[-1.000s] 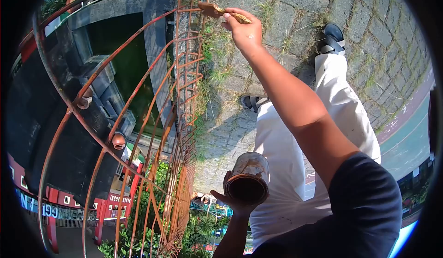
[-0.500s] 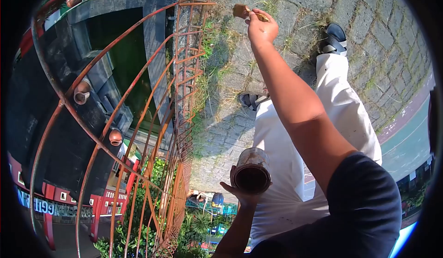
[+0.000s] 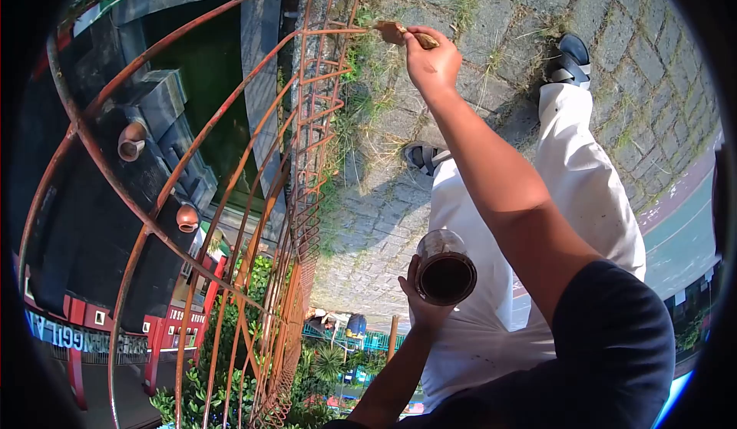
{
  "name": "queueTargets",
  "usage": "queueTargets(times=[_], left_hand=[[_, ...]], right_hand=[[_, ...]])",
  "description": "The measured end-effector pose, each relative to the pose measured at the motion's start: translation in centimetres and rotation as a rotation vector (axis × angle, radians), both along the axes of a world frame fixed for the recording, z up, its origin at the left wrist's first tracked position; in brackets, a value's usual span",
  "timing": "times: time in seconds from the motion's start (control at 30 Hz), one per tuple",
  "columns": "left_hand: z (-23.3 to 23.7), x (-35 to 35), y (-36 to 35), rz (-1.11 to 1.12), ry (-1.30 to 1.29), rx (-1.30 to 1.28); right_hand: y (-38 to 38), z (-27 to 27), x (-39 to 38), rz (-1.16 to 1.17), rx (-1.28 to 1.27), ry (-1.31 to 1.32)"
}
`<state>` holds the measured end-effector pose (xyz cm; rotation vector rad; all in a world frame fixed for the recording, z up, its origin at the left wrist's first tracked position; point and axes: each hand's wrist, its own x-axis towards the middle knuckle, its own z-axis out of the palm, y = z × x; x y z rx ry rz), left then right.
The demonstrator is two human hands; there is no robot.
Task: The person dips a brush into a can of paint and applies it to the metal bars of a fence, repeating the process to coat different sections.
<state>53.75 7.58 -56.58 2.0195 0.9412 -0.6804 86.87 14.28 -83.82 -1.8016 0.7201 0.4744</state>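
My right hand (image 3: 434, 57) is closed around the handle of a paintbrush (image 3: 390, 31), arm stretched out. The brush's bristles point left, at or very near the end of a rusty bar of the metal fence (image 3: 316, 107); whether they touch is unclear. Lower down, my left hand (image 3: 424, 300) grips a round, paint-stained can (image 3: 445, 269) from its left side. The can's open mouth faces the camera, and its inside looks dark brown.
Curved fence bars fill the left side, with clay pots (image 3: 132, 142) beyond them. Stone paving (image 3: 491, 14) with grass tufts lies under my sandalled feet (image 3: 570, 61). Green plants (image 3: 326, 364) and a red building (image 3: 165, 333) are at the lower left.
My right hand and the brush have moved slightly left and down, closer to the fence bar. My left hand has shifted right and up with the can. The whole view has shifted a little.
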Motion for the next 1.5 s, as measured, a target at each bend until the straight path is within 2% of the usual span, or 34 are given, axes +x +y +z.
queueTargets(times=[0.03,0.13,0.17,0.23,0.3,0.33,0.43,0.47,0.57,0.6,0.7,0.77,0.83,0.9,1.0,1.1,1.13,1.23,1.27,1.37,1.4,1.5], left_hand=[[-0.4,-0.1,0.0,0.094,-0.077,-0.034],[-0.2,0.6,0.3,0.093,0.030,-0.100],[-0.2,0.8,0.5,0.114,0.047,-0.129],[-0.2,0.8,0.5,0.225,0.032,-0.203],[0.0,1.2,0.4,0.347,0.034,-0.266],[-0.2,1.2,0.5,0.296,0.052,-0.251],[-0.7,0.4,0.7,0.047,0.099,-0.152],[-0.9,-0.1,0.6,0.009,0.095,-0.131],[-0.8,-0.6,0.3,0.127,0.030,-0.161],[-0.6,-0.3,0.4,0.083,0.043,-0.144],[-0.7,-0.2,0.7,0.011,0.083,-0.137],[-0.7,0.0,0.7,0.013,0.092,-0.146],[-0.6,0.6,0.7,0.068,0.073,-0.157],[-0.5,1.0,0.6,0.169,0.045,-0.192],[-0.7,0.9,0.7,0.235,0.043,-0.229],[-0.8,0.5,0.4,0.242,0.018,-0.216],[-0.9,0.5,0.3,0.240,0.012,-0.211],[-0.9,0.4,0.3,0.229,0.018,-0.209],[-0.9,0.3,0.3,0.227,0.022,-0.211],[-1.0,0.2,0.3,0.224,0.022,-0.210],[-1.0,0.4,0.4,0.212,0.027,-0.201],[-0.9,1.6,0.4,0.300,-0.070,-0.146]], right_hand=[[-0.4,0.4,0.2,-0.023,-0.129,0.002],[0.3,1.8,-0.3,-0.158,0.406,-0.132],[0.8,3.0,-0.5,-0.162,0.605,-0.064],[2.1,1.3,-1.6,-0.122,0.498,0.004],[1.0,-1.8,-2.3,-0.082,0.082,0.031],[0.3,-2.9,-2.2,-0.064,-0.124,0.040],[-1.4,-5.0,-2.1,-0.334,0.122,-0.004],[-1.4,-5.4,-2.5,-0.248,0.081,-0.059],[-0.8,-1.1,-1.3,-0.245,0.418,0.052],[-0.8,-0.6,-0.8,-0.261,0.481,0.008],[-1.4,0.8,1.7,-0.263,0.376,-0.230],[-2.4,1.9,3.9,-0.191,0.357,-0.428],[-3.2,3.3,5.8,-0.003,0.382,-0.442],[-3.2,4.9,6.8,0.160,0.365,-0.305],[-2.2,4.4,7.3,0.345,0.236,-0.481],[-1.0,3.5,8.2,0.534,0.092,-0.404],[-0.3,2.2,8.2,0.608,0.092,-0.291],[0.9,-0.4,7.3,0.933,-0.188,-0.832],[1.1,-1.0,6.9,0.983,-0.145,-0.769],[2.3,-0.3,6.5,0.970,-0.014,-0.715],[3.1,-1.4,6.5,0.857,-0.014,-0.735],[5.0,-2.0,6.9,0.739,0.008,-0.577]])
